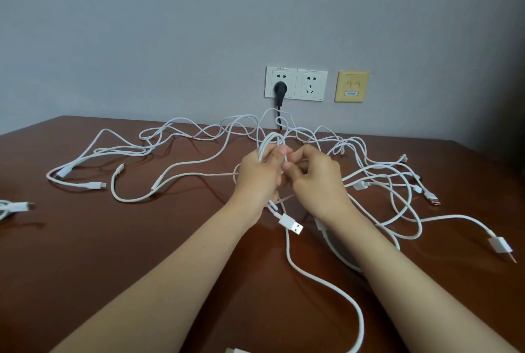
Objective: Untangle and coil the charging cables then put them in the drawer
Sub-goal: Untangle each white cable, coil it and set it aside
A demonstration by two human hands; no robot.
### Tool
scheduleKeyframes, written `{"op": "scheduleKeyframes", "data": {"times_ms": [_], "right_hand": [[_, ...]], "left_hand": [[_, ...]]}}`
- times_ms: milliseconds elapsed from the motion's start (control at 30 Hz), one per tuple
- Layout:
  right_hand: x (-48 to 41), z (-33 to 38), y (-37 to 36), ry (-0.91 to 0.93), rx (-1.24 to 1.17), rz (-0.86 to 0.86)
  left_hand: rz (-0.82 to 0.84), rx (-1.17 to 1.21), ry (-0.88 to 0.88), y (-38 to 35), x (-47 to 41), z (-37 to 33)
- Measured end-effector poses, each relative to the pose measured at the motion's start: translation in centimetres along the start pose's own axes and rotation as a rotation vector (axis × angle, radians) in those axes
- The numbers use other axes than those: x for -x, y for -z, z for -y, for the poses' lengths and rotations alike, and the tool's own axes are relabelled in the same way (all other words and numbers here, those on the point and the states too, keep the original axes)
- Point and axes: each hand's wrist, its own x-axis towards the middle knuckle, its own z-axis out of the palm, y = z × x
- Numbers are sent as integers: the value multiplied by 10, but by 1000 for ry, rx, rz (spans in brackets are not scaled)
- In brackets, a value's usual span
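My left grip (257, 179) is closed around a small coil of white charging cable (270, 144), fingers curled round its lower part so that the loops stand up above my thumb. My right grip (315, 182) sits just beside it, touching it. Its fingers are curled in, and the thumb and forefinger pinch a strand at the coil's right edge. Both are held above the middle of the dark reddish-brown wooden table (85, 253).

A white USB plug (291, 225) on a short tail of cable hangs just below my left wrist. From there a long white lead (326, 284) runs toward me over the table, bends in a wide loop between my forearms and leaves the bottom edge of the view.

The loose tangle of white charging cables (199, 134) lies spread across the far half of the table from left to right, strands crossing one another behind and beside my hands. Several plug ends point outward. One is a flat white plug (500, 244) at the right edge, another a gold-tipped plug (433, 201) near it. A separate white cable end (17, 206) lies at the far left edge, well apart from the rest.

On the grey-blue wall (142, 26) behind the table is a white double power socket (311, 84) with a black plug (279, 88) in its left half. Its black cord drops behind the table. A yellowed square data socket (352, 86) is mounted just to the right.
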Motion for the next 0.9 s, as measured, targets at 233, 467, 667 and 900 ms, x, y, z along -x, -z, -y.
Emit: {"op": "scheduleKeyframes", "data": {"times_ms": [233, 467, 667, 900], "right_hand": [[-1, 2, 0, -27, -56, -5], [4, -1, 1, 12, 3, 143], [4, -4, 0, 75, 29, 201], [4, 1, 7, 106, 154, 214]], "left_hand": [[-133, -627, -337, 7, -1, -2], [-169, -696, -332, 18, -8, 0], [-108, -38, 0, 18, -16, 2], [-151, 465, 103, 17, -15, -10]]}}
